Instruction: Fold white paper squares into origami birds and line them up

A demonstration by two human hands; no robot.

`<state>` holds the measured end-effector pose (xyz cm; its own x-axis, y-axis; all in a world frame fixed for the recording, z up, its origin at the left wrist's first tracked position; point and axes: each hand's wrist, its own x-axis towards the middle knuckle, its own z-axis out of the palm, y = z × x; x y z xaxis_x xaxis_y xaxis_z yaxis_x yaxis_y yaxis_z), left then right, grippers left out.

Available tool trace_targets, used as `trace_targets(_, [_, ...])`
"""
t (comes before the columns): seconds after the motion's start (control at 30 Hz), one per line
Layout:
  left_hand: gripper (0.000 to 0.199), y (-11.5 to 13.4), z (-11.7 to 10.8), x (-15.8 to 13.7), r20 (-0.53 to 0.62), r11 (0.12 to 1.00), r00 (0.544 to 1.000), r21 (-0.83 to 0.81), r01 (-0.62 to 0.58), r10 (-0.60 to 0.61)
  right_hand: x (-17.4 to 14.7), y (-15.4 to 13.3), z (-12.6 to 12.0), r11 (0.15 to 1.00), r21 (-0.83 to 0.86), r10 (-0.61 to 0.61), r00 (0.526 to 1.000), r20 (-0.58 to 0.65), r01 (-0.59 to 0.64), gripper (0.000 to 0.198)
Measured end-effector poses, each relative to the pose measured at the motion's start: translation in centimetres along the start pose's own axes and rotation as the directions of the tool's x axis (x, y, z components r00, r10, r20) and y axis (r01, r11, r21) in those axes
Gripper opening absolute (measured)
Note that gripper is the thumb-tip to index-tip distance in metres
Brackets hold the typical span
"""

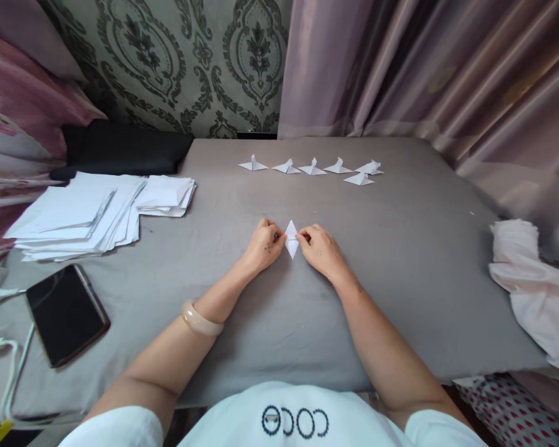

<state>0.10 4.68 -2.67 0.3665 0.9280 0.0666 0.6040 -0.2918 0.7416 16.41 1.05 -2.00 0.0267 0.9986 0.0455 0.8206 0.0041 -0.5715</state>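
Between my two hands, over the middle of the grey-covered table (289,323), is a small white folded paper (292,247) in a diamond shape, its points facing away from me and toward me. My left hand (265,241) pinches its left corner. On the opposite side, the fingertips of my right hand (319,245) close on the right corner. Farther back stands a row of several white folded paper figures (313,167), with wide flat bases and upright tips; one more figure (359,179) sits slightly in front of the row's right end.
Stacks of white paper sheets (74,214) and smaller paper squares (165,195) lie at the left. Nearer are a phone (68,315) and white cables (16,366). A black folded item (125,149) rests behind the sheets. Pale cloth (535,292) is bunched at the right edge.
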Motion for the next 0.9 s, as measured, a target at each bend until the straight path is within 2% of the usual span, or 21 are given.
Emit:
trace_targets(0.3, [0.009, 0.0, -0.2, 0.1, 0.022, 1.0, 1.0, 0.001, 0.012, -0.012, 0.1, 0.0, 0.2, 1.0, 0.003, 0.021, 1.0, 0.002, -0.021, 0.017])
trace_targets(0.73, [0.014, 0.2, -0.7, -0.1, 0.007, 0.999, 1.0, -0.045, 0.014, -0.014, -0.4, 1.2, 0.2, 0.983, 0.176, -0.058, 0.998, -0.021, 0.06, 0.011])
trace_targets(0.9, [0.013, 0.0, -0.8, -0.3, 0.007, 0.995, 1.0, -0.094, 0.021, -0.02, -0.6, 1.2, 0.1, 0.988, 0.139, -0.067, 0.998, -0.009, 0.067, 0.012])
